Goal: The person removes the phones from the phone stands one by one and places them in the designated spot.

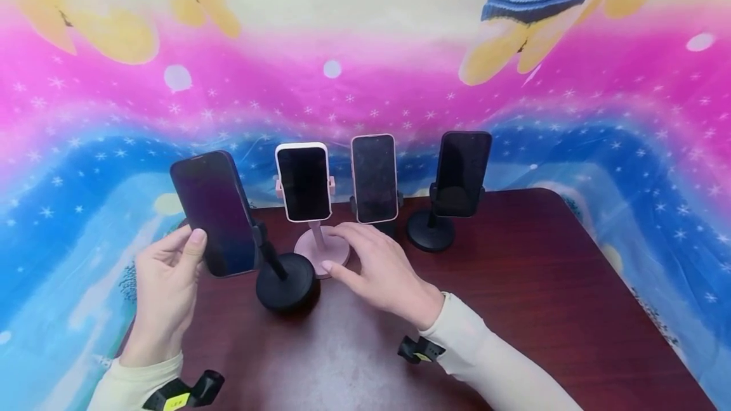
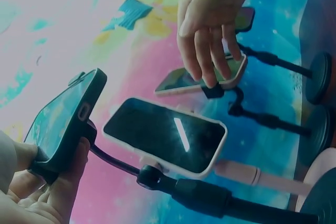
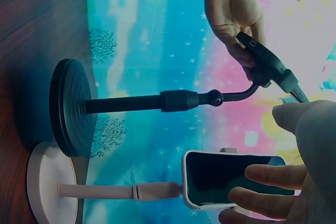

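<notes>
On the far left, my left hand (image 1: 162, 300) pinches the lower edge of a dark phone (image 1: 219, 214), thumb on its front and fingers behind. That phone sits tilted in a black phone stand (image 1: 285, 287) with a round base. My right hand (image 1: 388, 271) holds nothing; its fingers are spread in front of the pink phone stand (image 1: 308, 245), which carries a white-cased phone (image 1: 304, 182). In the right wrist view, the right fingers (image 3: 268, 174) overlap this phone, and whether they touch it I cannot tell. The left phone (image 3: 262, 59) appears nearly edge-on there.
A phone with a pale pink frame (image 1: 374, 176) stands in a dark holder right of the white one. Farther right, another dark phone (image 1: 465, 173) sits on a black round-based stand (image 1: 431, 233). All stand on a dark red-brown table (image 1: 542, 297) against a colourful printed cloth (image 1: 400, 81).
</notes>
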The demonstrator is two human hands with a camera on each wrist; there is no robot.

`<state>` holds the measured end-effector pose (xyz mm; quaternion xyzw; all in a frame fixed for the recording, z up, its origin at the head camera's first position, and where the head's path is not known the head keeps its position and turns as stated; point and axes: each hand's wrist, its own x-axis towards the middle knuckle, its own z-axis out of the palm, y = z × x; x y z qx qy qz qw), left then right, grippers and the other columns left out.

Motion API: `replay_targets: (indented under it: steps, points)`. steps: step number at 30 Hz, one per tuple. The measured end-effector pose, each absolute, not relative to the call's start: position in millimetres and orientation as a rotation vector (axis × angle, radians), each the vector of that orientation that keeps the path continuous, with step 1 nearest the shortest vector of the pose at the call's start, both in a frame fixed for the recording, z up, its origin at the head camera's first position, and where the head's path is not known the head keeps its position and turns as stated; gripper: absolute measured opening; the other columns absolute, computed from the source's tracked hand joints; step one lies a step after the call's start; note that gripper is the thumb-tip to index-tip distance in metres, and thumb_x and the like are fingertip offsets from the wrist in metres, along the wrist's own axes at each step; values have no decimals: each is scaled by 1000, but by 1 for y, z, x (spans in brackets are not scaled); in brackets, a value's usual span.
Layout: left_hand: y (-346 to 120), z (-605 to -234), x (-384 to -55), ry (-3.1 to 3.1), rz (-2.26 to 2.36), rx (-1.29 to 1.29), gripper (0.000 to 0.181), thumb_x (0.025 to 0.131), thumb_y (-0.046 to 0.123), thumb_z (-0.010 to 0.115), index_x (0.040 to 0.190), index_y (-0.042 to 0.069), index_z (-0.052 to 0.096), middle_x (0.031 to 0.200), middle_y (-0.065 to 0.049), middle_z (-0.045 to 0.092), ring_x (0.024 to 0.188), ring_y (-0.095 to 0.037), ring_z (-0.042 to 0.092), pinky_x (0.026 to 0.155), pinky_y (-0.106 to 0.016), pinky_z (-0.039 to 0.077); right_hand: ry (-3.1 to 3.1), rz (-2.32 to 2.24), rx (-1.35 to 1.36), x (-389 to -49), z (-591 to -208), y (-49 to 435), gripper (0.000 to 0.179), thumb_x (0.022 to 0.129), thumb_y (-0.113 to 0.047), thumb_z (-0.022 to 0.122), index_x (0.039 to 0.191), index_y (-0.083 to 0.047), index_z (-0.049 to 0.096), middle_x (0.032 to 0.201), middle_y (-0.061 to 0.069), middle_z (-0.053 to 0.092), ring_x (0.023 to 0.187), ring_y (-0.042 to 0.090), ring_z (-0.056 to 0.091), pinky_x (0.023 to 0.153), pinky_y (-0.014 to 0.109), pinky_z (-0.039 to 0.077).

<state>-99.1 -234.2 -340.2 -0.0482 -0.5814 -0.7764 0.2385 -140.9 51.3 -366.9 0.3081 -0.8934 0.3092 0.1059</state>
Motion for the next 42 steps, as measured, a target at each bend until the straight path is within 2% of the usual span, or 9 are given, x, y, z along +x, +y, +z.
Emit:
replay_targets:
  steps: [3,5,9,11,13,17,20,29,42]
  points:
    - [-228,-340,-96,-1573,-2132,-150,22,98,-9,55,109,-10,73,78,-7,76,60,-7,64,57,-16,54,-2625,892,902,-141,-367,54,49,95,-45,68,137,-23,61,134,-6,65,127,14,59,108,37,51]
    - [-225,-340,-95,-1559,-2146,-177,22,98,-10,54,110,-12,72,88,-9,79,65,-10,69,60,-18,57,-2613,883,899,-142,-366,56,47,95,-44,68,135,-21,62,132,-6,65,125,15,60,107,37,52]
    - [-216,-339,-93,-1563,-2124,-188,22,97,-11,54,106,-9,74,73,-4,74,50,-7,52,47,-16,42,-2576,873,886,-142,-364,60,44,94,-42,70,131,-19,63,127,-6,66,123,14,61,106,36,52]
    - [-212,-339,-91,-1557,-2114,-193,22,97,-11,55,103,-7,75,64,-1,66,47,-8,41,43,-20,32,-2562,878,879,-142,-362,62,44,94,-41,70,131,-18,63,128,-4,67,124,15,61,107,37,52]
    - [-208,-339,-89,-1560,-2103,-189,22,96,-12,56,101,-6,76,62,1,65,48,-7,40,43,-20,32,-2560,887,863,-141,-359,64,46,93,-40,71,132,-17,64,130,-3,66,126,16,60,108,39,51]
    - [-200,-338,-87,-1603,-2096,-210,24,95,-13,56,104,-4,77,84,-2,78,62,-3,64,57,-14,53,-2579,923,815,-137,-355,69,48,93,-40,71,134,-18,63,136,-1,64,130,17,59,109,41,51]
    - [-195,-337,-85,-1644,-2089,-252,25,96,-13,55,108,-5,75,96,-5,80,76,-7,73,66,-18,59,-2595,945,780,-135,-354,74,48,94,-42,70,135,-19,62,138,-2,63,131,17,58,109,42,51]
    - [-178,-342,-84,-1618,-2098,-422,26,95,-17,53,112,-11,72,100,-8,79,83,-12,77,70,-22,62,-2607,969,731,-135,-355,88,49,94,-43,70,136,-21,61,139,-4,61,132,16,57,110,43,50]
    - [-145,-350,-89,-1707,-2101,-371,27,96,-12,56,110,2,75,96,-1,80,81,-7,76,70,-22,62,-2610,964,671,-135,-353,108,50,94,-40,71,138,-20,60,141,0,62,134,21,56,111,48,48]
